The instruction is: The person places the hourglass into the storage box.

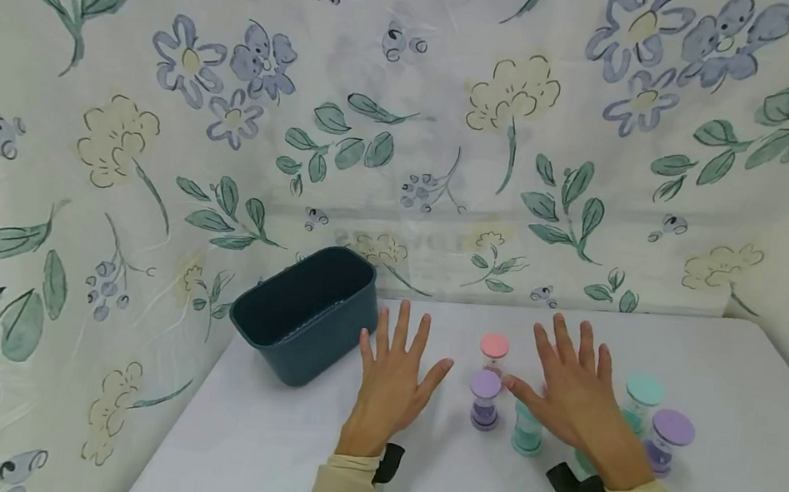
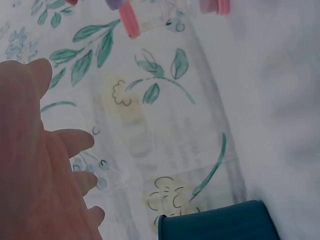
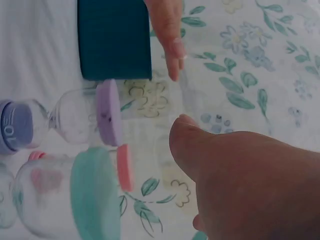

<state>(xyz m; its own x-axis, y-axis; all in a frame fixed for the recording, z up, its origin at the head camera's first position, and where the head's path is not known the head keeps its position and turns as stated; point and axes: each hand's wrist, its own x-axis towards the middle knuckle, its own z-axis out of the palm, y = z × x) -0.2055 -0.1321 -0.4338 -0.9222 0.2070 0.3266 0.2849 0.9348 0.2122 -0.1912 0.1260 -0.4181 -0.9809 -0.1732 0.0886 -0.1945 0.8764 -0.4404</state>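
Note:
My left hand [image 1: 385,388] is held over the white table with its fingers spread, just right of a dark teal bin [image 1: 327,346]. Nothing is in its grasp. Fingers spread too, my right hand [image 1: 573,397] hovers over a group of small sand timers and holds nothing. Left of it stand a pink-capped timer [image 1: 495,347], a purple one [image 1: 484,402] and a teal one [image 1: 528,433]. To its right are another teal timer [image 1: 644,390] and another purple one [image 1: 672,428]. The right hand partly hides more timers. The right wrist view shows the purple timer's clear hourglass bulbs [image 3: 75,117].
The bin stands at the table's back left, its open top tilted toward the camera in the head view. Floral cloth [image 1: 437,159] hangs behind and left of the white table [image 1: 258,462]. Dark straps [image 1: 390,464] circle both wrists.

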